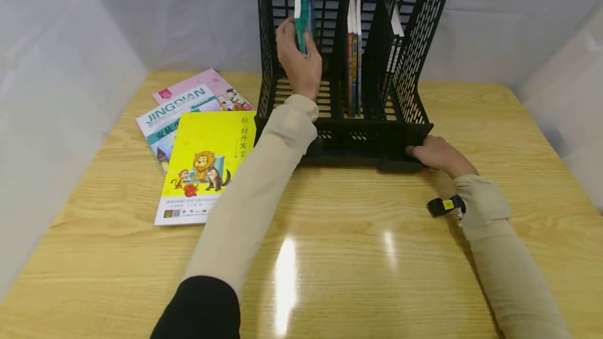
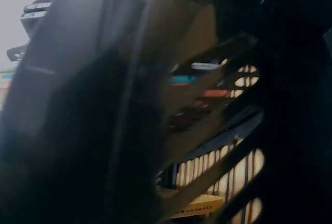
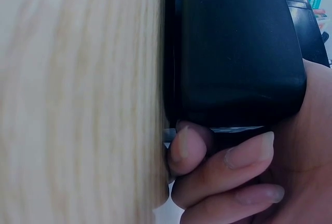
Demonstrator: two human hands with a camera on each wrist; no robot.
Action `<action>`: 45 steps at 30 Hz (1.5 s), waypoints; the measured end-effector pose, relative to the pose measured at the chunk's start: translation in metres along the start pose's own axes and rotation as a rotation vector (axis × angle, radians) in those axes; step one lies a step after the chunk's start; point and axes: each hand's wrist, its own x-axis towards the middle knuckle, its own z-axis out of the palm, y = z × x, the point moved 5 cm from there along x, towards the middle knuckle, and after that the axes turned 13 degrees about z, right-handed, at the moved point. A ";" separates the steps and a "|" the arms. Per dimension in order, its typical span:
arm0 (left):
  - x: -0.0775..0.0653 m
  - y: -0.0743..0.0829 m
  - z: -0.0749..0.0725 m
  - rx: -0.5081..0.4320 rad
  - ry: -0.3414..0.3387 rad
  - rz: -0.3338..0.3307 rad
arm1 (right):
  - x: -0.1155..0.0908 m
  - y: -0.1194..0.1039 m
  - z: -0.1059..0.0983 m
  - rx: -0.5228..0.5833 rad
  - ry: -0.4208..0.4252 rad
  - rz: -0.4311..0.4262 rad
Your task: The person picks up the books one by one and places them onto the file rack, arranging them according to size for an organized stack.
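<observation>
A black plastic file rack (image 1: pixel 339 145) with slotted walls and three compartments stands at the back of the table. Over its left compartment, my left hand (image 1: pixel 300 61) holds a teal book (image 1: pixel 304 4) upright, thumb on one side and fingers on the other. My right hand (image 1: pixel 440 155) grips the rack's front right corner; in the right wrist view its fingers (image 3: pixel 223 177) curl beneath the rack's smooth black edge (image 3: pixel 238 47). Dark rack plastic (image 2: pixel 78 105) fills much of the left wrist view, which hides the left hand.
Several thin books (image 1: pixel 354 61) stand in the middle compartment, and more books (image 1: pixel 393 56) in the right one. Left of the rack, a yellow book (image 1: pixel 202 135) overlaps a white and teal book (image 1: pixel 155 127) and a pink book (image 1: pixel 188 85). White sheeting (image 1: pixel 188 25) rises behind the table.
</observation>
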 end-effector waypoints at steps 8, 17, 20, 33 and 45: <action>-0.006 -0.009 0.005 0.009 -0.024 -0.083 | 0.001 -0.008 0.001 0.005 0.016 -0.014; 0.004 0.002 0.007 0.136 -0.212 -0.263 | -0.002 -0.007 -0.004 0.014 0.027 -0.003; 0.004 0.001 0.004 0.211 -0.317 -0.317 | -0.003 -0.005 -0.004 0.005 0.039 -0.004; -0.001 -0.013 -0.003 0.556 -0.800 -0.409 | -0.001 0.002 -0.002 -0.005 0.033 0.007; 0.000 -0.020 -0.002 0.736 -0.874 -0.390 | -0.003 -0.002 0.001 -0.004 0.037 0.004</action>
